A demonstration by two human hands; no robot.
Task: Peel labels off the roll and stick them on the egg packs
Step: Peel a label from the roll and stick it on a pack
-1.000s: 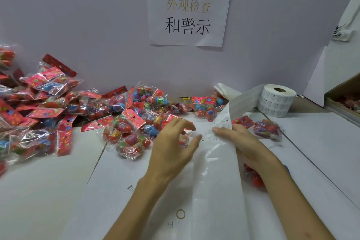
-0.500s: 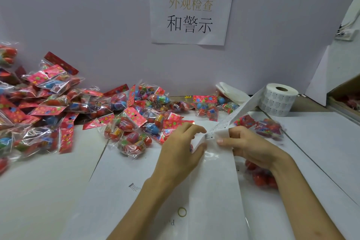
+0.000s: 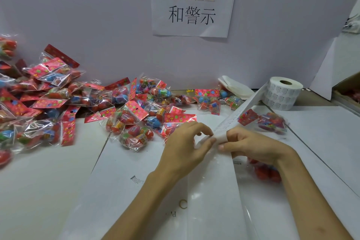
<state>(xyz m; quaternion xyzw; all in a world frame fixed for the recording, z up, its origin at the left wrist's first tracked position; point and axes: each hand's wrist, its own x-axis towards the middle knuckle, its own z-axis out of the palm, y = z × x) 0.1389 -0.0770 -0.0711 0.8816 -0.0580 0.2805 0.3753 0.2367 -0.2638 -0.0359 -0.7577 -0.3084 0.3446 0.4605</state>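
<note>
While the left hand (image 3: 185,146) and right hand (image 3: 251,146) meet over the counter (image 3: 39,191), both pinch the label strip (image 3: 243,107).

Nearest, the strip's glossy backing (image 3: 214,191) trails over white paper sheets (image 3: 120,161), and 1 egg pack (image 3: 266,172) lies under the right wrist. Both hands have curled fingers, tips closed on the strip between them. Beyond, the strip rises tilted to the label roll (image 3: 282,93), upright at far right, passing beside another pack (image 3: 271,122). Heaped packs (image 3: 58,99) crowd the left and back, below a paper sign (image 3: 192,4) on the wall (image 3: 97,25).
</note>
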